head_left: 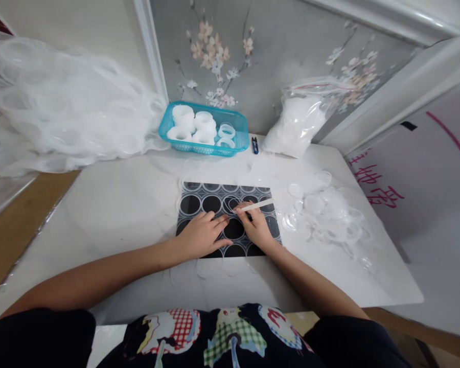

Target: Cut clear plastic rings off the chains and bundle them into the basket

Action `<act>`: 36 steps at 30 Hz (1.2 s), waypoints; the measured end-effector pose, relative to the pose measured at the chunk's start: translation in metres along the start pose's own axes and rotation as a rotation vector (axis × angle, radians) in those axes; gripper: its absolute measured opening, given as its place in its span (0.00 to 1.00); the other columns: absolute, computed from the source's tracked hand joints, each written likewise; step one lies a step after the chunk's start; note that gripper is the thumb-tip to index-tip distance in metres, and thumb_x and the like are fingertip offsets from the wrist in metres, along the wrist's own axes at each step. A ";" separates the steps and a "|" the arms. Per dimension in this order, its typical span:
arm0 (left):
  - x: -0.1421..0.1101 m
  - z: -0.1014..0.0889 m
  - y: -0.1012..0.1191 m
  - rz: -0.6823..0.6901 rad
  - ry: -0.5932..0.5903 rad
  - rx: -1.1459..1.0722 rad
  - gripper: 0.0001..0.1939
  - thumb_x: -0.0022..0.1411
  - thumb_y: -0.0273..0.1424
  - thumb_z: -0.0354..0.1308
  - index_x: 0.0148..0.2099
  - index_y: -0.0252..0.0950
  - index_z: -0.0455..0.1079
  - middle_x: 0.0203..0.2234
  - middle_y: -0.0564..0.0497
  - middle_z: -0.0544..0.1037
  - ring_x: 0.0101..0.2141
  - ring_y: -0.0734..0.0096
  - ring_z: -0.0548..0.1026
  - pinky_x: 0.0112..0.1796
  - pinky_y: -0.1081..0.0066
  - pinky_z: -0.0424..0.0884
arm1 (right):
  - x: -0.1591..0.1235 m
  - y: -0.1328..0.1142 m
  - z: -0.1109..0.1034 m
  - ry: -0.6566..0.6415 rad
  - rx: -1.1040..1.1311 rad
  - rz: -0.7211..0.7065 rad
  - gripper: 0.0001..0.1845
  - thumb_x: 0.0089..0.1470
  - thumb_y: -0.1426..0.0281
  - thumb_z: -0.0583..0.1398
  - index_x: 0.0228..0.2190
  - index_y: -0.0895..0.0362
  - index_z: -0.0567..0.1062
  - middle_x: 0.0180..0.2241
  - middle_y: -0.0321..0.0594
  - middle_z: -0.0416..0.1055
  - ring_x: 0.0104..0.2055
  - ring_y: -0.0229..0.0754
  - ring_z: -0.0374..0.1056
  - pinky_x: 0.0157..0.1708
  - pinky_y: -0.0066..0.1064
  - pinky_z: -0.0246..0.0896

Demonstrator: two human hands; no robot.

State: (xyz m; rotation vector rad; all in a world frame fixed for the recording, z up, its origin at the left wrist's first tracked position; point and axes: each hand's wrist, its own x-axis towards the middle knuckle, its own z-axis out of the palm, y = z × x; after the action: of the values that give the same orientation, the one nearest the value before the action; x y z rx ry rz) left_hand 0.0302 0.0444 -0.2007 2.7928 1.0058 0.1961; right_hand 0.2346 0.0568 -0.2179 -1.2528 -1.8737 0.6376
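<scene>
Clothing (pixel 222 337) with checked, colorful prints covers your front at the near edge of the white table (pixel 115 204). Your left hand (pixel 203 235) lies palm down on the patterned sheet (pixel 234 228), its fingers loosely spread and gripping nothing. Your right hand (pixel 256 225) has its fingers closed on a flat white stick (pixel 258 205), which slants out past them to the right. The sheet, dark with rows of pale rings, lies flat under both your hands; a thin loop (pixel 230 200) shows on it by your right fingertips. To your right spreads a loose pile of clear rings (pixel 335 214). Farther off, on your left, is a large heap of translucent sheets with round openings (pixel 65 107). Beyond your hands sit a blue basket (pixel 203 148) of white rings (pixel 184 116), small blue snips (pixel 255 145) and a clear bag (pixel 297 122) with white contents, before a flowered panel (pixel 268 61).
</scene>
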 end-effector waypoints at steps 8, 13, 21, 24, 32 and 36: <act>0.001 -0.005 -0.001 -0.026 -0.058 -0.055 0.32 0.66 0.51 0.50 0.60 0.31 0.66 0.56 0.43 0.71 0.46 0.53 0.70 0.45 0.58 0.66 | -0.023 -0.013 0.007 -0.113 -0.459 -0.202 0.10 0.61 0.70 0.55 0.40 0.49 0.74 0.47 0.40 0.76 0.62 0.57 0.56 0.63 0.64 0.34; 0.003 -0.010 -0.002 -0.063 -0.110 -0.108 0.36 0.62 0.57 0.51 0.59 0.35 0.68 0.57 0.45 0.70 0.45 0.53 0.69 0.45 0.57 0.65 | 0.025 0.012 -0.020 0.123 -0.569 -0.099 0.12 0.59 0.75 0.53 0.37 0.51 0.74 0.37 0.41 0.77 0.57 0.55 0.61 0.61 0.65 0.33; -0.029 -0.019 -0.004 -0.101 -0.037 -0.035 0.35 0.65 0.55 0.45 0.62 0.36 0.64 0.61 0.45 0.65 0.49 0.52 0.68 0.48 0.57 0.63 | 0.049 -0.001 -0.011 0.132 -0.124 -0.049 0.17 0.65 0.64 0.49 0.34 0.54 0.76 0.36 0.44 0.75 0.43 0.47 0.69 0.49 0.45 0.61; -0.039 -0.017 -0.008 -0.164 -0.007 -0.006 0.33 0.67 0.53 0.42 0.60 0.35 0.67 0.57 0.43 0.70 0.48 0.52 0.69 0.46 0.57 0.64 | 0.025 -0.016 0.021 -0.079 -0.029 -0.060 0.15 0.64 0.63 0.52 0.33 0.53 0.76 0.35 0.42 0.77 0.44 0.48 0.69 0.49 0.44 0.61; -0.043 -0.007 -0.009 -0.176 0.030 -0.031 0.32 0.68 0.52 0.44 0.60 0.33 0.67 0.56 0.42 0.72 0.48 0.52 0.68 0.46 0.57 0.64 | 0.017 -0.010 0.033 -0.112 0.066 -0.026 0.15 0.64 0.61 0.53 0.32 0.52 0.75 0.37 0.41 0.77 0.45 0.47 0.71 0.50 0.45 0.61; -0.044 -0.006 -0.009 -0.170 0.016 -0.017 0.32 0.68 0.52 0.45 0.60 0.33 0.66 0.56 0.43 0.71 0.49 0.52 0.68 0.46 0.57 0.64 | 0.014 -0.012 0.033 -0.086 0.082 -0.015 0.16 0.64 0.60 0.52 0.31 0.52 0.75 0.37 0.41 0.78 0.44 0.47 0.71 0.50 0.45 0.61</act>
State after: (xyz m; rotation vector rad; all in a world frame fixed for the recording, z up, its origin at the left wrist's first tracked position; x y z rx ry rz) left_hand -0.0103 0.0236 -0.1995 2.6768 1.2325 0.2036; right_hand 0.1981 0.0654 -0.2228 -1.1745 -1.9052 0.7633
